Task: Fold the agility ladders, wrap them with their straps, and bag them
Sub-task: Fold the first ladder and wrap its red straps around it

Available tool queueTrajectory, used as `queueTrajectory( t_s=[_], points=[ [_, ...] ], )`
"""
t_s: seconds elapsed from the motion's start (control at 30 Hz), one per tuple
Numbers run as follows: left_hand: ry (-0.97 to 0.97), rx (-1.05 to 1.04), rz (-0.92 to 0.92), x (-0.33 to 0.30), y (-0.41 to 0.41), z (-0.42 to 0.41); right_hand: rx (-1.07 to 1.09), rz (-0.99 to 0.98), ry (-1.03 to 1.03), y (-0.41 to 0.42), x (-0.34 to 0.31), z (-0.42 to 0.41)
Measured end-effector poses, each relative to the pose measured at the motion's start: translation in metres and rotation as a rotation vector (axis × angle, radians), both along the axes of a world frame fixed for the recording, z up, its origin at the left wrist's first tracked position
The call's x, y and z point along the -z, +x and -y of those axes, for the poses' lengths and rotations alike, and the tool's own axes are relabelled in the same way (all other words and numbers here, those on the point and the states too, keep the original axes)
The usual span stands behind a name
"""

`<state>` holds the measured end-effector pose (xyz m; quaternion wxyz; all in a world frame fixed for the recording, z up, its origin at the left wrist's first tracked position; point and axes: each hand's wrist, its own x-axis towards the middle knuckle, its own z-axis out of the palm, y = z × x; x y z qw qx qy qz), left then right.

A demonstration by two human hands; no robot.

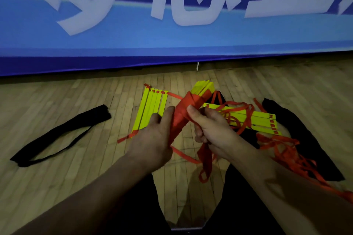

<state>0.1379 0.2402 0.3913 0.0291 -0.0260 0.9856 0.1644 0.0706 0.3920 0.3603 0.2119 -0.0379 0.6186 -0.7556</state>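
A folded bundle of yellow ladder rungs (203,87) is held up at centre, its lower part wound in red strap (186,107). My left hand (154,139) grips the wrapped bundle from the left. My right hand (208,128) pinches the strap against the bundle, and the strap's loose end (205,160) hangs below it. A second set of yellow rungs (150,108) lies flat on the floor behind my left hand. A third ladder (256,120) lies to the right, tangled in loose red straps (290,154).
A black bag (63,135) lies flat on the wooden floor at left. More black bags (305,139) lie at right under the straps. A blue banner (172,40) with white characters closes off the far side. My dark-clad legs are at the bottom.
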Motion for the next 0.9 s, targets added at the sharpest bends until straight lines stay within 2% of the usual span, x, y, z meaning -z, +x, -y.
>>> queueTrajectory(
  t_s=[0.1,0.2,0.33,0.43,0.5,0.53,0.63,0.7,0.77,0.9],
  points=[
    [0.258,-0.097,0.061,-0.008,-0.010,0.022,-0.172,-0.157,0.222,-0.009,-0.007,-0.015],
    [0.451,-0.108,0.147,-0.017,-0.009,0.032,-0.221,-0.213,0.317,-0.020,-0.012,-0.027],
    [0.950,-0.032,0.324,-0.019,-0.008,0.038,-0.194,-0.298,0.246,-0.024,-0.017,-0.026],
    [1.214,-0.088,0.507,-0.009,-0.007,0.042,-0.199,-0.227,0.087,-0.018,-0.016,-0.017],
    [1.133,-0.083,0.515,-0.009,-0.009,0.039,-0.135,-0.172,0.042,-0.014,-0.008,-0.012],
    [0.991,-0.071,0.481,-0.010,-0.009,0.036,-0.086,-0.153,0.050,-0.013,-0.003,-0.009],
    [0.529,-0.037,0.227,-0.003,-0.010,0.020,-0.002,-0.139,0.079,-0.011,0.007,-0.004],
    [0.350,-0.062,0.045,0.005,-0.010,0.013,0.003,-0.167,0.135,-0.011,0.008,-0.005],
    [0.341,-0.062,0.005,0.010,-0.011,0.014,-0.025,-0.230,0.212,-0.012,0.004,-0.011],
    [0.710,-0.120,0.098,0.006,-0.014,0.027,-0.086,-0.320,0.380,-0.022,-0.004,-0.030]
  ],
)
